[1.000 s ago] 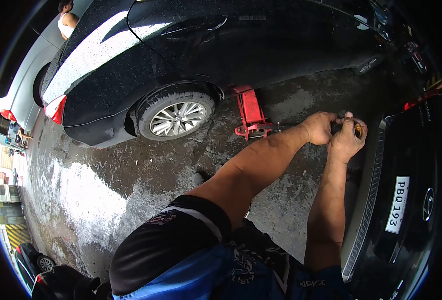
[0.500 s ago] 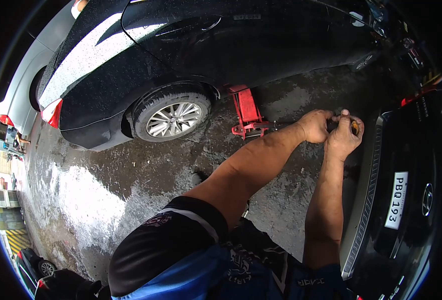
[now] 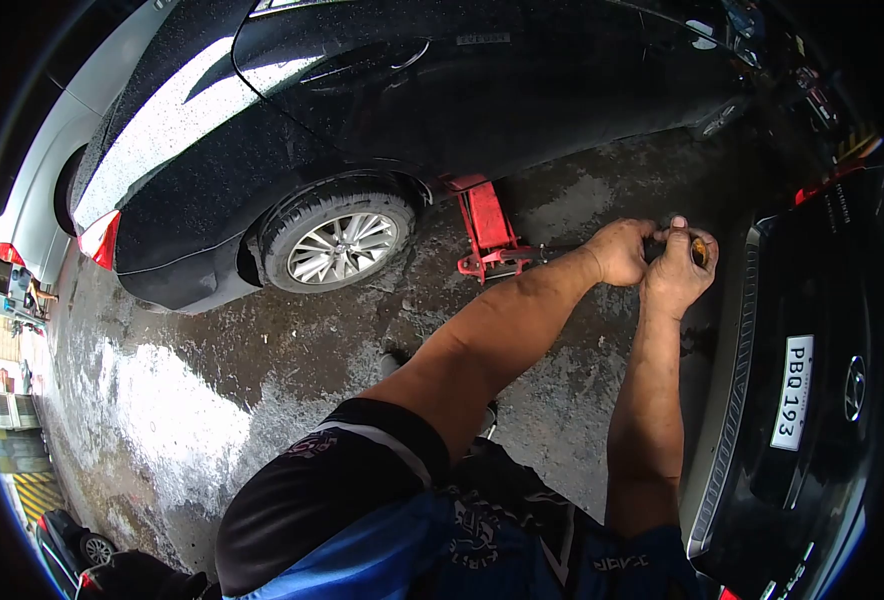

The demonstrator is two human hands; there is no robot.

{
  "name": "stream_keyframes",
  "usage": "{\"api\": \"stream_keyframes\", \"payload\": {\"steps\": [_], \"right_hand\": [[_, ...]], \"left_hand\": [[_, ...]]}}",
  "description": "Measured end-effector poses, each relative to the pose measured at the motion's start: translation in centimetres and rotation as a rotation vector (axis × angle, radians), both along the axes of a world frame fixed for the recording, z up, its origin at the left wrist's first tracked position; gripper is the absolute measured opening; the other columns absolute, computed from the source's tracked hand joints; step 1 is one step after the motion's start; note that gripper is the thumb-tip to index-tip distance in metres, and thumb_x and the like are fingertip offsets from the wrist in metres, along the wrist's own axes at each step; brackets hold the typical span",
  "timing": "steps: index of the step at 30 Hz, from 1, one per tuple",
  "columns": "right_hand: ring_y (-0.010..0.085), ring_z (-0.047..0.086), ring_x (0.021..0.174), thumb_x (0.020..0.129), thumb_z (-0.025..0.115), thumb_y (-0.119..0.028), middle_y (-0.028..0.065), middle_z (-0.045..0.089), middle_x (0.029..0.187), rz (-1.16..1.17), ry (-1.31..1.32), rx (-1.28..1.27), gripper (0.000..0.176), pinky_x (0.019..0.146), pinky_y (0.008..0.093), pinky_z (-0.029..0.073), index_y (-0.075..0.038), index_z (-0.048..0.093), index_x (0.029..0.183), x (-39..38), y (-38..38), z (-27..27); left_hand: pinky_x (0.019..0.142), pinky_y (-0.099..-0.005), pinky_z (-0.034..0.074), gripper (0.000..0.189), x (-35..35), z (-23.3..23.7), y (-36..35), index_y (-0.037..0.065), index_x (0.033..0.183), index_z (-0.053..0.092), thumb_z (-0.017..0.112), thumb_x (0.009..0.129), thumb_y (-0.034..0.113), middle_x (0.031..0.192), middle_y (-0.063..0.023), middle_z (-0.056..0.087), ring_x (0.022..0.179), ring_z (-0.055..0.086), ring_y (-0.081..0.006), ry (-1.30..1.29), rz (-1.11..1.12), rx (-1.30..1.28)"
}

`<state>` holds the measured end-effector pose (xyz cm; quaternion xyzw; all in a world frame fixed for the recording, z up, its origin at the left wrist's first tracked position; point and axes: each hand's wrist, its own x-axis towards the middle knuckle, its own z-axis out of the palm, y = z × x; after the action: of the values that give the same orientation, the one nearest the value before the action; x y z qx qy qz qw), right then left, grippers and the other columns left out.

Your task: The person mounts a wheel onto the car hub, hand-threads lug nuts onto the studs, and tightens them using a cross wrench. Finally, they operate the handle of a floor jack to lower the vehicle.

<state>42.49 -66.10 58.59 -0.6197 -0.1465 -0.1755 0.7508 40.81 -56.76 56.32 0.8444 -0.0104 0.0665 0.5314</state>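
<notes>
Both hands are on the handle (image 3: 552, 252) of the red jack (image 3: 487, 225) right now. My left hand (image 3: 617, 250) is wrapped shut around the bar, fingers curled over the top. My right hand (image 3: 677, 272) is closed on the very end just beside it, thumb up, with a yellowish tip (image 3: 700, 250) poking out of the fist. The hands sit close together; whether they touch, I can't tell.

Here's the line that matters: the handle runs long and low across the view, from my grip straight back to the jack. So the jack lies off to the left-hand side, and my left hand is the nearer one to it.

The jack's nose goes under the sill of the black car (image 3: 412, 100), just beside the wheel (image 3: 340, 247). The ground (image 3: 262, 360) is wet and patchy. On my right, close by, is another car's bumper (image 3: 737, 400) with its plate (image 3: 797, 392).
</notes>
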Motion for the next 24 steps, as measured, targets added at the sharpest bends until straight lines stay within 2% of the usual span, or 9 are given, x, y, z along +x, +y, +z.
{"api": "stream_keyframes", "payload": {"steps": [3,5,7,8,9,11,16,21,24], "right_hand": [[0.0104,0.055,0.066,0.084,0.069,-0.01,0.0047,0.059,0.071,0.021,-0.001,0.027,0.018,0.064,0.0237,0.045,-0.001,0.053,0.084,-0.3,0.1,0.1],[0.0099,0.054,0.066,0.083,0.07,-0.01,0.0032,0.058,0.072,-0.037,0.05,-0.069,0.018,0.063,0.0239,0.044,-0.003,0.054,0.082,-0.7,0.0,0.7],[0.0091,0.052,0.066,0.082,0.071,-0.01,0.0016,0.056,0.071,-0.08,-0.021,-0.094,0.017,0.061,0.0243,0.044,-0.004,0.055,0.081,0.1,-0.3,-0.3],[0.0086,0.052,0.066,0.082,0.071,-0.01,0.0011,0.056,0.071,-0.073,-0.024,-0.092,0.017,0.061,0.0245,0.044,-0.004,0.055,0.081,0.3,-0.3,-0.5],[0.0082,0.051,0.066,0.081,0.071,-0.01,0.0007,0.055,0.071,-0.061,-0.024,-0.088,0.017,0.06,0.0246,0.044,-0.004,0.055,0.081,0.3,-0.4,-0.5],[0.0078,0.051,0.064,0.08,0.071,-0.01,0.0003,0.055,0.07,-0.087,-0.011,-0.144,0.017,0.059,0.0247,0.044,-0.004,0.055,0.081,-0.2,-0.4,0.3],[0.0066,0.049,0.061,0.079,0.072,-0.008,-0.0003,0.054,0.067,-0.053,0.015,-0.054,0.019,0.056,0.024,0.043,-0.004,0.053,0.079,-0.5,-0.2,0.2],[0.0066,0.049,0.061,0.077,0.073,-0.008,-0.0009,0.053,0.067,-0.066,-0.004,-0.037,0.019,0.057,0.0244,0.043,-0.005,0.054,0.078,-0.6,0.0,0.1],[0.0072,0.05,0.062,0.077,0.073,-0.01,-0.0002,0.054,0.067,-0.086,-0.024,-0.047,0.02,0.057,0.0249,0.044,-0.005,0.054,0.078,-0.3,0.2,-0.3]], "left_hand": [[0.077,-0.0368,0.051,0.05,0.4,-1.3,0.0,-0.003,0.11,0.058,0.074,0.065,0.013,0.096,-0.022,0.066,0.091,0.066,-0.0325,-0.058,-0.006,0.009],[0.082,-0.0348,0.05,0.05,1.1,-2.3,-0.3,-0.001,0.111,0.06,0.075,0.066,0.017,0.1,-0.0203,0.067,0.095,0.066,-0.0304,-0.113,0.05,0.035],[0.083,-0.0403,0.05,0.052,1.4,-2.6,-0.4,-0.004,0.11,0.059,0.074,0.063,0.014,0.103,-0.0251,0.065,0.099,0.063,-0.0365,-0.121,0.007,-0.058],[0.089,-0.0397,0.048,0.054,2.1,-3.4,-0.2,-0.002,0.114,0.059,0.074,0.065,0.017,0.108,-0.0256,0.064,0.105,0.062,-0.0359,-0.069,-0.049,-0.09],[0.093,-0.0392,0.047,0.054,2.1,-3.7,-0.2,0.0,0.116,0.059,0.074,0.067,0.018,0.111,-0.0249,0.063,0.109,0.06,-0.0354,-0.17,-0.059,-0.111],[0.093,-0.0386,0.047,0.052,2.1,-3.5,-0.2,0.003,0.116,0.06,0.073,0.069,0.021,0.114,-0.022,0.063,0.11,0.06,-0.0351,-0.175,-0.051,-0.015],[0.089,-0.0396,0.049,0.049,2.0,-3.0,0.3,0.009,0.118,0.057,0.071,0.073,0.023,0.109,-0.0187,0.065,0.106,0.061,-0.0355,-0.176,-0.112,0.147],[0.088,-0.0394,0.049,0.046,2.7,-4.4,0.3,0.01,0.115,0.059,0.071,0.074,0.027,0.111,-0.0178,0.064,0.107,0.06,-0.0349,-0.222,-0.118,0.173],[0.084,-0.0396,0.05,0.043,3.6,-6.0,0.3,0.01,0.11,0.061,0.071,0.073,0.029,0.107,-0.0166,0.066,0.103,0.062,-0.0335,-0.298,-0.102,0.062]]}}
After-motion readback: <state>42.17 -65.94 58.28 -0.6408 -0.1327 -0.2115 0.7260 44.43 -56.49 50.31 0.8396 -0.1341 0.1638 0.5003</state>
